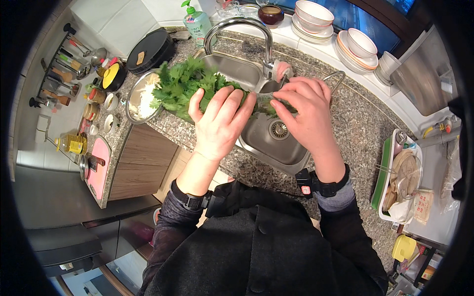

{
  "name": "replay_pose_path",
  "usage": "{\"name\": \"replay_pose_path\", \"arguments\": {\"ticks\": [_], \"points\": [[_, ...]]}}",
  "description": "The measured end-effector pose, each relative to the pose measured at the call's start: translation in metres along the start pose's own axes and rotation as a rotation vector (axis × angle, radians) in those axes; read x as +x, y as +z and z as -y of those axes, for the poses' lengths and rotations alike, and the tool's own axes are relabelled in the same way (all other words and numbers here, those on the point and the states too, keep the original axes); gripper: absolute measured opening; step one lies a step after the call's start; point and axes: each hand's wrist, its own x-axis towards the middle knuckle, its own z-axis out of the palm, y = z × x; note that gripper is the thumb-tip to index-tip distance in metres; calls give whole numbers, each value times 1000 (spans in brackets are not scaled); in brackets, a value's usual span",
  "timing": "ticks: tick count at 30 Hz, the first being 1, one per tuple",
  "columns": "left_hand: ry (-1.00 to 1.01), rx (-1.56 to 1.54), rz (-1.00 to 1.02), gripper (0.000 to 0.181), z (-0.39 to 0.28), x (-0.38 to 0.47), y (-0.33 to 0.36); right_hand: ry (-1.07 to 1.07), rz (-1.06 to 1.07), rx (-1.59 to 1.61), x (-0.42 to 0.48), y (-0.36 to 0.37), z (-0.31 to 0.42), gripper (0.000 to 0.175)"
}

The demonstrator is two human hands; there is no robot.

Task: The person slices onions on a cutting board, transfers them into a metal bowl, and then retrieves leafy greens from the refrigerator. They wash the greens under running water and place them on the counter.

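Note:
A leafy bunch of cilantro [185,83] is held over the double steel sink. My left hand [222,118] has its fingers curled over the bunch, with the leaves spilling out to the left. The stems [268,105] run right, towards my right hand [307,114]. Its thumb and forefinger come close together at the stem ends; whether they pinch a stem cannot be made out. Below the hands lies the front sink basin [255,137] with its round drain strainer [279,128]. A chrome faucet [239,23] arches behind, its spout wrapped in a pinkish cloth.
A steel bowl of pale shreds [148,96] stands left of the leaves, near a black round lidded case [150,50]. Behind the sink are a soap bottle [196,26] and stacked bowls [314,16]. On the left counter, a cleaver [94,162] rests on a pink cutting board [100,148].

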Motion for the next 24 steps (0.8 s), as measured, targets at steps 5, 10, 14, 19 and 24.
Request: {"name": "replay_pose_path", "arguments": {"ticks": [5, 10, 14, 19, 24], "points": [[-25, -48, 9, 32, 0, -2, 0, -16, 7, -12, -4, 8, 1, 8], [-46, -84, 38, 34, -3, -3, 0, 106, 7, 22, -7, 10, -2, 8], [-195, -232, 175, 42, 2, -3, -2, 245, -206, 158, -5, 4, -18, 7], [-461, -663, 248, 48, 4, 1, 5, 456, -414, 567, -15, 2, -28, 8], [-1108, -1591, 331, 30, -9, 5, 11, 626, -77, 785, -22, 12, -13, 12]]}}
